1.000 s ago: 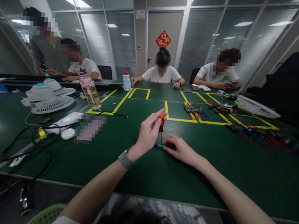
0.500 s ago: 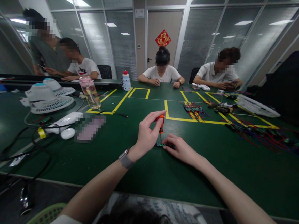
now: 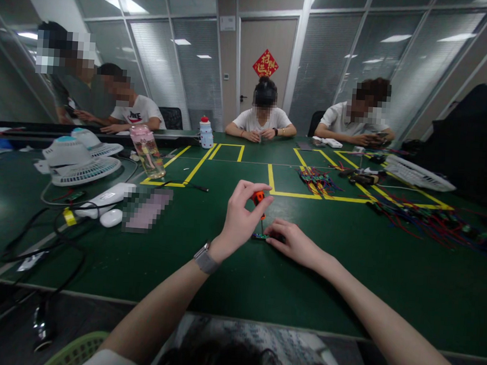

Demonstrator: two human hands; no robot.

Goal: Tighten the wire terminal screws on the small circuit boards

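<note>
An orange and black screwdriver (image 3: 259,197) stands nearly upright, its shaft pointing down at a small green circuit board (image 3: 260,236) on the green table. My left hand (image 3: 243,213) is curled around the screwdriver's handle, with thumb and index finger at its upper part. A watch (image 3: 206,258) is on my left wrist. My right hand (image 3: 291,241) rests on the table at the right of the board, its fingertips closed on the board's right edge. Part of the board and a dark piece beside it are hidden under the right fingers.
Wired circuit boards (image 3: 316,180) lie ahead to the right, with more wires (image 3: 436,221) farther right. White fans (image 3: 80,163), a pink-capped bottle (image 3: 146,152), a phone (image 3: 147,209) and black cables (image 3: 76,237) are on the left. Several people are across the table.
My left thumb and index finger have shifted and spread around the handle, and the screwdriver's top leans slightly more left. My right hand has stayed put. The person opposite has brought their hands together.
</note>
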